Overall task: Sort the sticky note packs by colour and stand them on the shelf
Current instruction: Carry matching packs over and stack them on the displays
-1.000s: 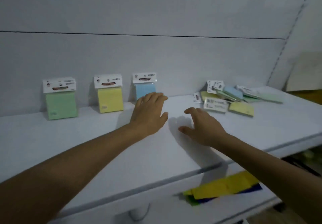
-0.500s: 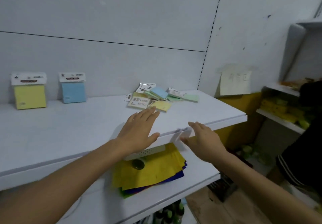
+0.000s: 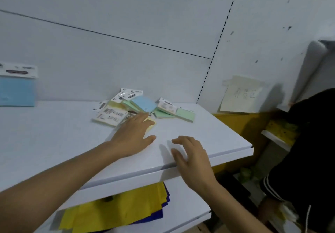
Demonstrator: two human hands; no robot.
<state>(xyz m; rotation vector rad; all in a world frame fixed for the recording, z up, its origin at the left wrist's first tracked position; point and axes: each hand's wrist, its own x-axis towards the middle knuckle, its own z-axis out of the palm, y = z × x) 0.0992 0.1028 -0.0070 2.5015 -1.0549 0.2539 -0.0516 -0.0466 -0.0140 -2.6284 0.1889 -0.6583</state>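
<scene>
My left hand (image 3: 133,135) is flat with straight fingers, tips touching a yellow pack (image 3: 152,123) at the near edge of the loose pile (image 3: 145,105) on the shelf (image 3: 54,133). My right hand (image 3: 192,158), spread and empty, lies nearer the shelf's front edge. The left hand is closer to the pile.

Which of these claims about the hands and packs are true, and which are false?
1. The left hand reaches the pile with straight fingers. True.
2. The right hand holds a green pack. False: it holds nothing.
3. A blue pack stands on the shelf at far left. True.
4. The packs in the pile all stand upright. False: they lie flat and overlap.
5. Red sheets lie below the shelf. False: the sheets are yellow.
</scene>
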